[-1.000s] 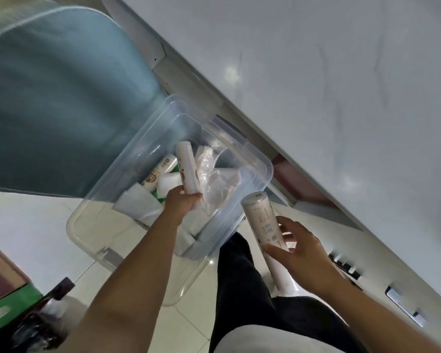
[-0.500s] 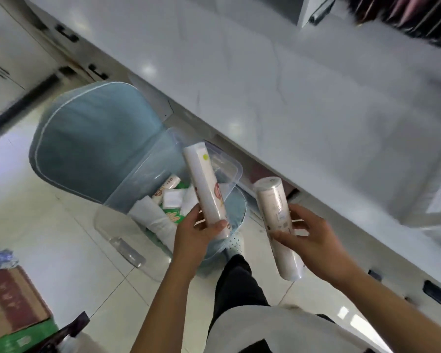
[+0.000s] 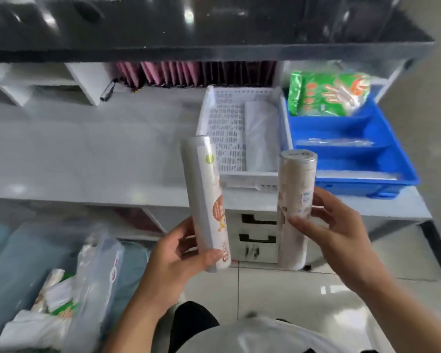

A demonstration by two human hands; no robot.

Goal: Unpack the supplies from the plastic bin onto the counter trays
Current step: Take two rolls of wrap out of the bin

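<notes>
Half a second ago the view looked down at the plastic bin [image 3: 61, 289] on the seat, with both rolls just lifted clear; now it faces the desk [image 3: 87, 154] and its trays, and both rolls are raised in front of them. That suggests the pick is finished and the placing step is starting.

The left hand [image 3: 178, 253] has its grip curled round the lower end of the left roll [image 3: 206, 200], thumb across the front, the roll upright and leaning slightly to 11 o'clock. The right hand [image 3: 334, 230] pinches the right roll [image 3: 294, 207] near its middle between thumb and fingers, also upright. The two rolls are apart, side by side, short of the desk edge.

At 12 o'clock from the rolls lies the white perforated tray [image 3: 227, 123], with a pale wrapped pack [image 3: 261, 136] along its right side. Touching it at 3 o'clock is the blue divided tray [image 3: 405, 174], holding a green packet [image 3: 326, 95] in its far compartment and a clear-wrapped item [image 3: 334, 142] in the middle one.

The bin, at 8 o'clock, holds more packets, so the unpacking looks far from finished. A dark shelf [image 3: 214, 42] overhangs the back of the desk; the tray's near wall must be cleared when the rolls go in.
</notes>
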